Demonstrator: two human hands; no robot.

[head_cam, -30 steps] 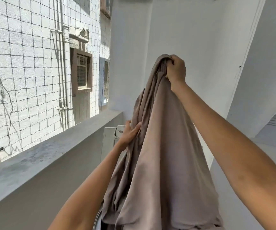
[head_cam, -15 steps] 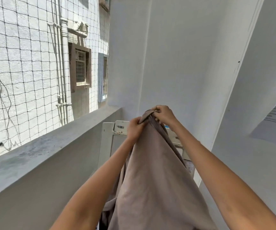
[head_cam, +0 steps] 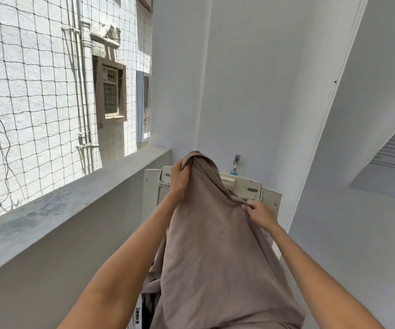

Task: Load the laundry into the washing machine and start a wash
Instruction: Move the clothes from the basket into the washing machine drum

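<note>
A large taupe cloth (head_cam: 215, 252) hangs in front of me, draped down over the washing machine (head_cam: 246, 186). My left hand (head_cam: 179, 179) grips its bunched top, which is held highest. My right hand (head_cam: 260, 213) pinches the cloth's right edge lower down. Only the white raised lid and back panel of the top-loading machine show behind the cloth. The tub opening is hidden, with some dark fabric (head_cam: 147, 302) visible at the lower left of the cloth.
A grey concrete ledge (head_cam: 72, 200) runs along the left, with netting (head_cam: 37, 91) above it. White walls close in behind and to the right of the machine. A tap (head_cam: 236, 162) sticks out of the back wall above it.
Both hands have come down with the cloth from high overhead. My right hand has left the top and moved down to the right edge, while my left hand now holds the top.
</note>
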